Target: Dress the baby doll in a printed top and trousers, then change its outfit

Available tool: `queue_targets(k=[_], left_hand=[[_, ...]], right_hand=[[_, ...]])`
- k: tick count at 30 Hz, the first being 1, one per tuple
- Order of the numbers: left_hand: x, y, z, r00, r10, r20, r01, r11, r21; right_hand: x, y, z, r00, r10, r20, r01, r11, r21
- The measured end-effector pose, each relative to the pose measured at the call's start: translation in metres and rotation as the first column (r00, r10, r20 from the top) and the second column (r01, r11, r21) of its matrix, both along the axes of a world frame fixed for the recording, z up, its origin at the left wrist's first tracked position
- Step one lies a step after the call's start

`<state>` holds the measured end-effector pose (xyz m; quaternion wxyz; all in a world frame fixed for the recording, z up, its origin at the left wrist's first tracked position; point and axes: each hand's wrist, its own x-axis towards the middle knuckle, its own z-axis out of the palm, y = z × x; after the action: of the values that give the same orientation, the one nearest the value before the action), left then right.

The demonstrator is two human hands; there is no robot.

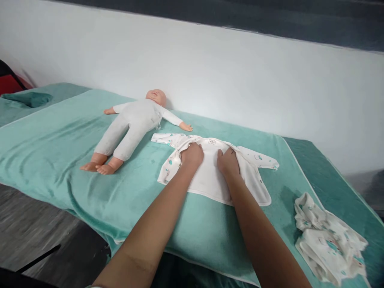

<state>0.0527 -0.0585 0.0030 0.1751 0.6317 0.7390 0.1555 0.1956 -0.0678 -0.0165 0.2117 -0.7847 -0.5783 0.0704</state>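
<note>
A bald baby doll (pixel 138 116) with a white cloth body lies face up on a teal plush blanket (pixel 45 140), its arms spread, its head near the white wall (pixel 255 88) and its bare feet pointing toward the near left. At the lower right, a crumpled white printed garment (pixel 333 244) sits in a loose heap. Darker teal fabric (pixel 312 160) shows beyond the blanket's pale-edged right side and also at the far left. A dark band (pixel 180 14) runs above the wall. A red object (pixel 9 85) with a black edge stands at the left. Below, a thin black rod (pixel 39 259) crosses the grey, streaked floor (pixel 24 216).
</note>
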Motion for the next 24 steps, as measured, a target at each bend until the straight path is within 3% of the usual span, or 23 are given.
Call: queue_targets(k=[4,7,9,14,24], left_hand=[[0.005,-0.017,-0.002,0.997,-0.051,-0.064,0.058,0.993,0.105],[0.007,-0.027,-0.007,0.970,-0.202,-0.135,0.226,0.954,0.197],[0.007,-0.029,-0.010,0.949,-0.278,-0.152,0.304,0.934,0.190],[0.004,-0.021,-0.010,0.950,-0.271,-0.157,0.291,0.948,0.126],[-0.003,-0.001,-0.008,0.950,-0.293,-0.105,0.294,0.956,-0.007]], right_hand=[[-0.009,-0.012,0.001,0.999,0.005,0.039,-0.005,1.000,0.001],[-0.016,-0.024,0.001,0.988,0.089,0.126,-0.091,0.996,0.009],[-0.018,-0.029,0.000,0.969,0.164,0.183,-0.167,0.986,-0.001],[-0.016,-0.022,0.003,0.968,0.202,0.151,-0.192,0.979,-0.074],[-0.015,-0.011,0.002,0.966,0.206,0.156,-0.194,0.977,-0.087]])
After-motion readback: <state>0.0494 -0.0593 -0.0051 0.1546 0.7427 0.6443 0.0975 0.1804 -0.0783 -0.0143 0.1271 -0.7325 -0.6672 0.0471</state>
